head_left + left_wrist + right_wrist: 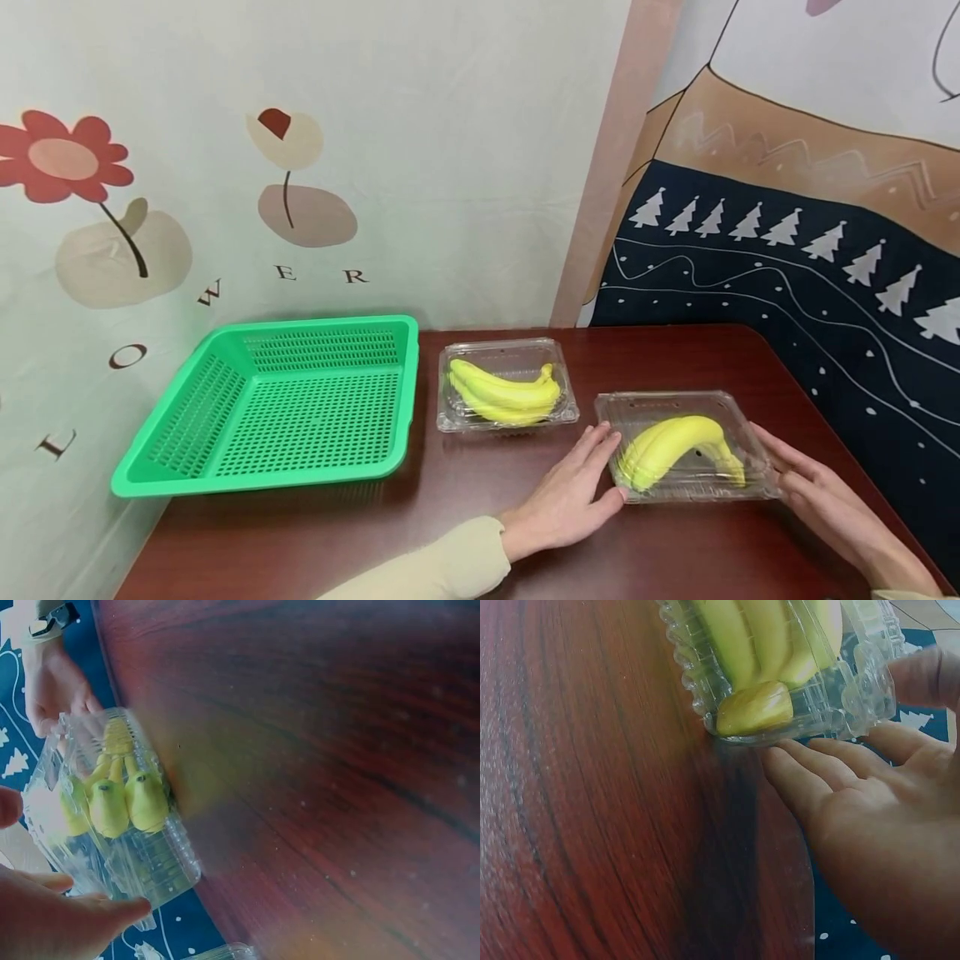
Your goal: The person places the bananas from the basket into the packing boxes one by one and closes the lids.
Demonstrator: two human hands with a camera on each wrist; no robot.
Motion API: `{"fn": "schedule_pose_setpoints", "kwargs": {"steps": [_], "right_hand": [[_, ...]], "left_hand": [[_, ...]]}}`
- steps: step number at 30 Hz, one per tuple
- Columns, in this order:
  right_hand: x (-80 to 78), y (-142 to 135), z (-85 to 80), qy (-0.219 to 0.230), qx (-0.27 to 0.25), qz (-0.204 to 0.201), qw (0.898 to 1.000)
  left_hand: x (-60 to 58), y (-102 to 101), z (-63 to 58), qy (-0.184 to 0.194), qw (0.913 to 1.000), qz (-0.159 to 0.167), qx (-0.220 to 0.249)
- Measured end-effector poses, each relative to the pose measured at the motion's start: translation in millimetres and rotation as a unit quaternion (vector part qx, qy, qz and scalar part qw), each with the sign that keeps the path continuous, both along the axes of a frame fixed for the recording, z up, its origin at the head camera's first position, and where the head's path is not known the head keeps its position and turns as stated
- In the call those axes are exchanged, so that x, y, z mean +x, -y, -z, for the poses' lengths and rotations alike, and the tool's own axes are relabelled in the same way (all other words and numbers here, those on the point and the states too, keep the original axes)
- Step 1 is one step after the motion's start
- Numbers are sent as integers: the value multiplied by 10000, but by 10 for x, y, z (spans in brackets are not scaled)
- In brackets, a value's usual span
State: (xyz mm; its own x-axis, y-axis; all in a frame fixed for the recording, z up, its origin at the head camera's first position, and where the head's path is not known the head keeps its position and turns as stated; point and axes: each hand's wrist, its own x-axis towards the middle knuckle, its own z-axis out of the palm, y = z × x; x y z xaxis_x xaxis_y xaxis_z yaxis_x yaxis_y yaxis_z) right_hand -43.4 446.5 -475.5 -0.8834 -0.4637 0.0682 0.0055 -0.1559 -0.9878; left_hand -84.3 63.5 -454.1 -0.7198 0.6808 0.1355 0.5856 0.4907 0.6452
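A clear plastic clamshell box (690, 487) with a bunch of yellow bananas (675, 442) inside sits on the right part of the table, between both hands. My left hand (566, 496) reaches to its left side, fingers extended and thumb spread, fingertips right at the wall. On the opposite side, my right hand (832, 504) has its fingers along the box's right end. From the right wrist, the fingers (810, 761) look nearly straight beneath the box's edge, with the thumb (926, 675) by the lid side. The left wrist view shows the banana tips (109, 806) through the plastic.
A second clear box (453, 421) of bananas (502, 392) stands near the back, left of the first. Farther left is a green perforated plastic basket (408, 400). The dark red wooden table (465, 475) meets a printed cloth backdrop (465, 167) behind.
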Motion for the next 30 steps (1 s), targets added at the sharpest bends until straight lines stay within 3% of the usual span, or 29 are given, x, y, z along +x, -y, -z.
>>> {"fn": "schedule_pose_setpoints", "kwargs": {"steps": [6,12,17,24,27,30], "right_hand": [[1,-10,9,77,542,205,9983],[26,-15,6,97,94,35,9999],[56,-23,14,307,139,144,9993],[75,-15,37,248,267,266,9990],[85,-29,57,374,116,324,9987],[99,-41,65,661,281,686,9951]], "left_hand": [[5,-67,31,-30,9987,-342,380],[54,-181,64,110,9940,-740,802],[82,-241,106,194,9875,-937,1251],[130,-295,149,286,9760,-1208,1789],[155,-323,166,502,9682,-1337,2056],[176,-348,179,927,9556,-1424,2406]]}}
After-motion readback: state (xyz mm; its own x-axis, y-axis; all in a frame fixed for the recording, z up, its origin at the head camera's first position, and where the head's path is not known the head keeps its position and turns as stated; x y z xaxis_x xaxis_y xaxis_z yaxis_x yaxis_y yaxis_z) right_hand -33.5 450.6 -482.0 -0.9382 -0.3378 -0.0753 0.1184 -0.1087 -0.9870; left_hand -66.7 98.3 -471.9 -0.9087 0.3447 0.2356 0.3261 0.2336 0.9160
